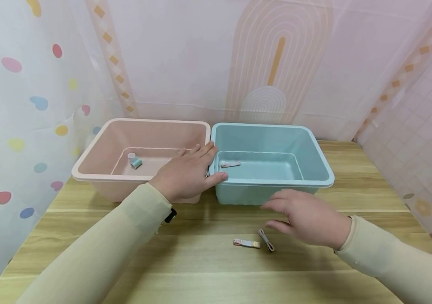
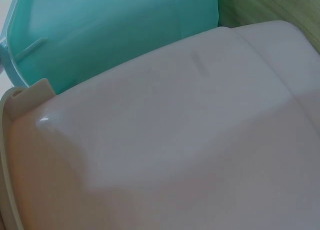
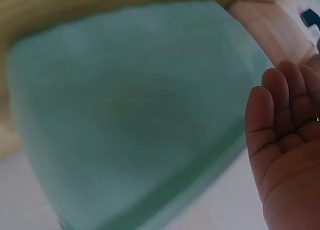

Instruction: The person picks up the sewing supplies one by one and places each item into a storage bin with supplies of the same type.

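My left hand (image 1: 185,174) lies with straight fingers over the adjoining rims of the pink basin (image 1: 155,122) and the blue basin (image 1: 267,183), thumb extended across the blue rim. In front of the blue basin hovers my right hand (image 1: 307,217), its fingers loosely bent and nothing held. Near it on the table are a folded tape measure (image 1: 247,243) and a folded strip (image 1: 266,240) lying at an angle. Another folded tape measure (image 1: 231,164) is inside the blue basin. The right wrist view shows that palm (image 3: 295,175) beside the blue wall.
Two thread spools, one white (image 1: 131,156) and one teal (image 1: 136,163), lie in the pink basin. Both basins stand side by side on a wooden table (image 1: 185,274). Patterned curtains (image 1: 185,55) hang behind and at the sides.
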### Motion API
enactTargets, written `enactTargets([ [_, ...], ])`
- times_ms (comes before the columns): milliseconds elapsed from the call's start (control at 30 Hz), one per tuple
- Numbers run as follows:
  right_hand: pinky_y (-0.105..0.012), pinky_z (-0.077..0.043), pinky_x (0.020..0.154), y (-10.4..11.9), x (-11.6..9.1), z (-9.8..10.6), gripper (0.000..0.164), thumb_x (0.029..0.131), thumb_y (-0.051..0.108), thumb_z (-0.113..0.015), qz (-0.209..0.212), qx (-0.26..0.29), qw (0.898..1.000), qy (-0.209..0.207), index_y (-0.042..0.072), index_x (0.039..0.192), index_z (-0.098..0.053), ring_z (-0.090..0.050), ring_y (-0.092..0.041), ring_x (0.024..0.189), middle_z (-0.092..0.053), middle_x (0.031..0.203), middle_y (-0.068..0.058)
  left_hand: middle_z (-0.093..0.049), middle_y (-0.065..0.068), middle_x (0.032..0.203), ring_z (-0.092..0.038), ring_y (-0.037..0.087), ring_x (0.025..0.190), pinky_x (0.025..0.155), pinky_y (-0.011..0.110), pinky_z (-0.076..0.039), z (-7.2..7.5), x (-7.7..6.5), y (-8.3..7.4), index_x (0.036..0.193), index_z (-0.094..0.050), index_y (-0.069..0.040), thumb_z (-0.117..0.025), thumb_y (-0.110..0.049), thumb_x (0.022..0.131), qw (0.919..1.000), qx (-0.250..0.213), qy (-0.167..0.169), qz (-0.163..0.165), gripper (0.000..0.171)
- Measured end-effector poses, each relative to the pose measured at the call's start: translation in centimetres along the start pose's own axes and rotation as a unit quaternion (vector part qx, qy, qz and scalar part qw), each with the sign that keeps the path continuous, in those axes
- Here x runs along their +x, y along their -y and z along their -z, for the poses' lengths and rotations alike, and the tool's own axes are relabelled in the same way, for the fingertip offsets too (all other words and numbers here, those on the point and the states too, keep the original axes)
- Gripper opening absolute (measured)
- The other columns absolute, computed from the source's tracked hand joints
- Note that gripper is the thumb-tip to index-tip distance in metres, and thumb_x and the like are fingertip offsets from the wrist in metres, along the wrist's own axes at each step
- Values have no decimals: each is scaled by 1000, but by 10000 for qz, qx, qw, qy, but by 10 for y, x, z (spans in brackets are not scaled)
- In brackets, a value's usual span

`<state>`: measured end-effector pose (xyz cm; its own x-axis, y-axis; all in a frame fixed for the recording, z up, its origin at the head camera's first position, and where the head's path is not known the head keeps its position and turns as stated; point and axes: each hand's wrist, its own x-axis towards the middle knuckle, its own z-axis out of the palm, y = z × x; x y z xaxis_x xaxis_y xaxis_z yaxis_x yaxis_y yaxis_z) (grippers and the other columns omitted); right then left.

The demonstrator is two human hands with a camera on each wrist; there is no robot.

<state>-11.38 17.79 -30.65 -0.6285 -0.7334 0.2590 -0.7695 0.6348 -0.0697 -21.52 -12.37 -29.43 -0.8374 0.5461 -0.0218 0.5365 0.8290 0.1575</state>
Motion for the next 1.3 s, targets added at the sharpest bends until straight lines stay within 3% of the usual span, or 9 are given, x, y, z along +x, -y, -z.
enactTargets([
  [300,-33,-60,82,-2,-8,-26,28,93,30,-81,-201,284,9973,645,8,110,-78,-69,-11,89,-74,99,2,-17,5,178,-23,36,163,132,60,-17,-1,-1,1,169,-22,-14,-32,-78,102,10000,-42,-18,17,93],
  [433,-30,-59,78,-4,-10,-36,26,91,33,-83,-327,361,9949,887,11,105,-78,-66,-7,86,-74,95,4,-17,5,178,-22,36,163,132,60,-17,-1,-1,1,169,-22,-14,-32,-78,102,10000,-62,-19,11,93],
  [700,-34,-60,82,-2,-13,-52,31,91,46,-82,-660,268,9877,1389,17,101,-76,-68,-7,88,-74,96,8,-18,6,178,-23,36,163,131,61,-17,-1,0,0,169,-23,-13,-34,-77,103,10000,-32,-22,4,92],
  [1100,-31,-56,73,-1,-11,-64,22,87,35,-86,-762,257,9865,1425,21,89,-70,-57,-1,77,-67,85,13,-18,6,178,-22,36,163,131,61,-17,0,0,-1,169,-23,-14,-34,-76,103,10000,-35,-25,16,92],
  [1300,-26,-47,64,-1,-10,-66,22,90,25,-84,-803,373,9866,1368,23,79,-64,-46,-1,68,-55,73,15,-18,5,178,-22,36,163,131,61,-18,0,0,-1,169,-23,-14,-33,-77,103,10000,-45,-25,17,92],
])
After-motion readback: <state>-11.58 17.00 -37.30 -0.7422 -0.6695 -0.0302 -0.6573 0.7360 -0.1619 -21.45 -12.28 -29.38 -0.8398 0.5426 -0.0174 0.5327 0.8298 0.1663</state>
